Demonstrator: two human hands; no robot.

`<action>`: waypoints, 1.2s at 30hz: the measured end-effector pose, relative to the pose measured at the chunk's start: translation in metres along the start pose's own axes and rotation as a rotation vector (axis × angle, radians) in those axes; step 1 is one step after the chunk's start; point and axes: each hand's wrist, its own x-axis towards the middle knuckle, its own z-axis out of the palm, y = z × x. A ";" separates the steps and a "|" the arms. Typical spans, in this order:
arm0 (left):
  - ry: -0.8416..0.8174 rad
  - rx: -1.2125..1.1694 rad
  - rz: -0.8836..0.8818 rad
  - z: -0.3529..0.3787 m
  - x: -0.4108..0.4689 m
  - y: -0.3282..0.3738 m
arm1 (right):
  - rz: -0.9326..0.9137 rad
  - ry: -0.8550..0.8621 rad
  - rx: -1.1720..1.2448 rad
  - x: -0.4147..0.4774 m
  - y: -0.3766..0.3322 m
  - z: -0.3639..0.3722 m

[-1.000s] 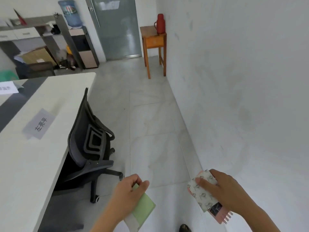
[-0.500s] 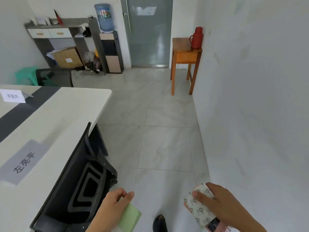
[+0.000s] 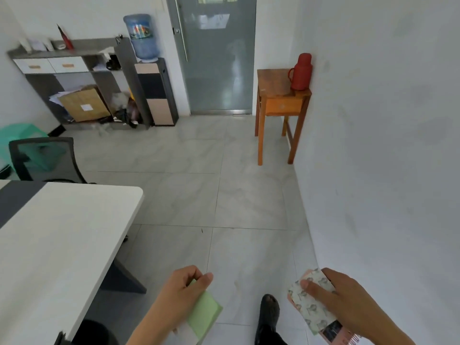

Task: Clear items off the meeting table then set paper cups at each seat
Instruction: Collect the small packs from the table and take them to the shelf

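My left hand [image 3: 183,288] grips a light green notebook [image 3: 205,313] at the bottom centre, over the tiled floor. Lower right, my right hand [image 3: 346,298] holds a patterned spiral notebook [image 3: 312,307] with a pink cover edge. The white meeting table [image 3: 57,235] with a dark centre strip fills the lower left; its corner lies just left of my left hand. No paper cups are in view.
A wooden side table [image 3: 281,103] with a red thermos [image 3: 300,72] stands against the right wall near a grey door [image 3: 216,56]. A water dispenser [image 3: 155,90] and shelf unit [image 3: 74,78] stand at the back left. A black office chair [image 3: 44,158] sits behind the table. My shoe [image 3: 268,312] is on the floor.
I have walked forward past the table's end; the chair beside me and the name cards have dropped out of view. Both hands still hold their notebooks.
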 end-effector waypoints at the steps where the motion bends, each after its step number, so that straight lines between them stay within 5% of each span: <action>1: 0.008 -0.018 -0.015 -0.002 0.024 0.006 | -0.011 -0.002 -0.007 0.030 -0.008 -0.009; 9: 0.199 -0.117 -0.068 -0.055 0.193 0.092 | -0.199 -0.048 -0.145 0.253 -0.143 -0.088; 17: 0.359 -0.200 -0.236 -0.118 0.326 0.074 | -0.352 -0.225 -0.272 0.437 -0.272 -0.089; 30: 0.276 -0.104 -0.159 -0.306 0.654 0.179 | -0.294 -0.162 -0.213 0.700 -0.489 -0.105; 36: 0.313 -0.124 -0.200 -0.377 0.772 0.165 | -0.265 -0.207 -0.280 0.820 -0.570 -0.081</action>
